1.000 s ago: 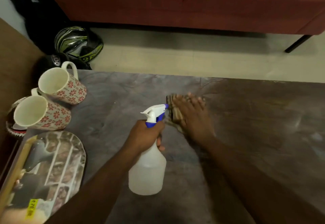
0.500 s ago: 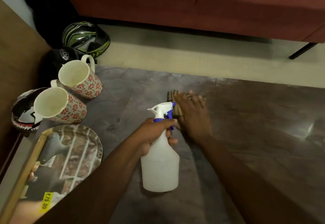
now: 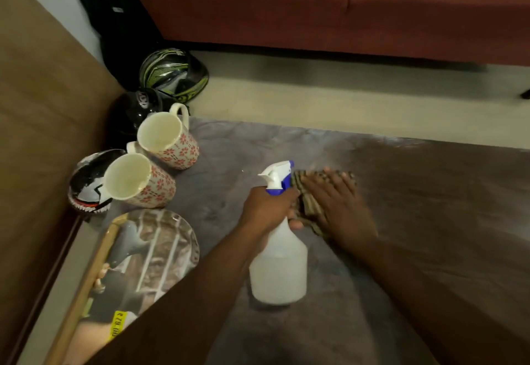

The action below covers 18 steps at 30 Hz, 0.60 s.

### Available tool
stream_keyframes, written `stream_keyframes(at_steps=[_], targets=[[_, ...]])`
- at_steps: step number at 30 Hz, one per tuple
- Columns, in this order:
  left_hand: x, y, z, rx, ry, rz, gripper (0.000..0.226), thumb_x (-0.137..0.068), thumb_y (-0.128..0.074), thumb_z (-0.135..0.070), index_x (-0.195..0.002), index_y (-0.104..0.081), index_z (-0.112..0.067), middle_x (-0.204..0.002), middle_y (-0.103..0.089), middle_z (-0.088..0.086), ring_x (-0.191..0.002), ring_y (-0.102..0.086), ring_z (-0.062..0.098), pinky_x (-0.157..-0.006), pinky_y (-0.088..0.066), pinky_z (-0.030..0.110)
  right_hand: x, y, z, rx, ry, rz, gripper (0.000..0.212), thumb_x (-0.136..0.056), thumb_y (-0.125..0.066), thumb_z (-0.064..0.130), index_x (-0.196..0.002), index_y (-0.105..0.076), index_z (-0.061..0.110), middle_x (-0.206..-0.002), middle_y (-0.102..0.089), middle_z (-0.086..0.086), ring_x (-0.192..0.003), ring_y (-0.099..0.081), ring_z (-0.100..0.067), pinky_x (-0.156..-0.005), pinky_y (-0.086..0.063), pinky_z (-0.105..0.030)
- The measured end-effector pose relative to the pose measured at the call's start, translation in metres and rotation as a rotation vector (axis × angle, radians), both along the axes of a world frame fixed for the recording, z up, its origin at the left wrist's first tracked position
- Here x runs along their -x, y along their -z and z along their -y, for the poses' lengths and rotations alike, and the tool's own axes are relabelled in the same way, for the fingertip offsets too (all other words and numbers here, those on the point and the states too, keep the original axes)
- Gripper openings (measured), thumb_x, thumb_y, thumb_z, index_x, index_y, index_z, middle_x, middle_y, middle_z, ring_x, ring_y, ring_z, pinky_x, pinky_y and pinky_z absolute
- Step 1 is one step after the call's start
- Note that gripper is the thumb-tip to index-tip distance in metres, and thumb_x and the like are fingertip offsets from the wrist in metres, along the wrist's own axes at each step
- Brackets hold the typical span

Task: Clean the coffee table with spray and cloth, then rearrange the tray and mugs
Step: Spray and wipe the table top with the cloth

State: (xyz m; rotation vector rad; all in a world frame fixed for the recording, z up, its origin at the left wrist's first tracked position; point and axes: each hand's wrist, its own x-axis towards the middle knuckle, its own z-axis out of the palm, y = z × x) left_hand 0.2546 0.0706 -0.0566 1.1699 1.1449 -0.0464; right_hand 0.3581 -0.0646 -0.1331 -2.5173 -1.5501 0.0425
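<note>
so right now my left hand is wrapped around the neck of the white spray bottle, which stands upright on the coffee table, blue nozzle aimed at the cloth. my right hand lies flat on that striped cloth, fingers straight and spread, pressing it to the tabletop just past the bottle. both flowered mugs sit at the table's left edge, one behind the other, with the printed tray in front of them. helmets rest on the floor beyond.
</note>
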Motion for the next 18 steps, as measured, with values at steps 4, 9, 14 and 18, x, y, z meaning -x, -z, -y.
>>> stream_keyframes(at_steps=[4,9,14,18], targets=[[0.006,-0.012,-0.009,0.103,0.123,-0.014,0.019,-0.089,-0.066,-0.023,-0.077,-0.066,-0.008,-0.065,-0.06,0.009,-0.047,-0.063,0.024,-0.046,-0.049,0.023,-0.031,-0.009,0.063,0.054,-0.019,-0.009,0.061,-0.084,-0.04,0.039,-0.143,-0.034,0.025,-0.145,-0.044,-0.003,-0.135,-0.035,-0.029,-0.113,-0.014,-0.042],[0.004,-0.008,-0.015,0.01,0.08,0.01,0.019,-0.089,-0.062,-0.014,-0.072,-0.06,-0.007,-0.063,-0.059,0.008,-0.04,-0.058,0.016,-0.046,-0.047,0.022,-0.072,-0.008,-0.014,-0.016,0.558,-0.047,0.066,-0.084,-0.04,0.05,-0.139,-0.044,0.014,-0.14,-0.049,-0.012,-0.133,-0.036,-0.036,-0.111,-0.019,-0.05],[0.011,-0.007,-0.014,0.024,-0.03,0.08,0.017,-0.091,-0.064,-0.017,-0.078,-0.065,-0.007,-0.069,-0.066,0.008,-0.044,-0.056,0.02,-0.044,-0.048,0.023,0.018,-0.003,0.002,-0.004,0.076,-0.075,0.064,-0.085,-0.052,0.046,-0.142,-0.039,0.02,-0.145,-0.044,-0.004,-0.137,-0.032,-0.029,-0.114,-0.013,-0.044],[0.027,-0.01,-0.016,-0.006,-0.035,0.023,0.015,-0.088,-0.065,-0.015,-0.077,-0.062,-0.006,-0.063,-0.055,0.011,-0.041,-0.053,0.02,-0.042,-0.044,0.021,-0.011,-0.01,0.065,0.118,-0.126,-0.022,0.058,-0.088,-0.038,0.045,-0.144,-0.035,0.027,-0.146,-0.041,0.001,-0.136,-0.036,-0.028,-0.114,-0.019,-0.045]])
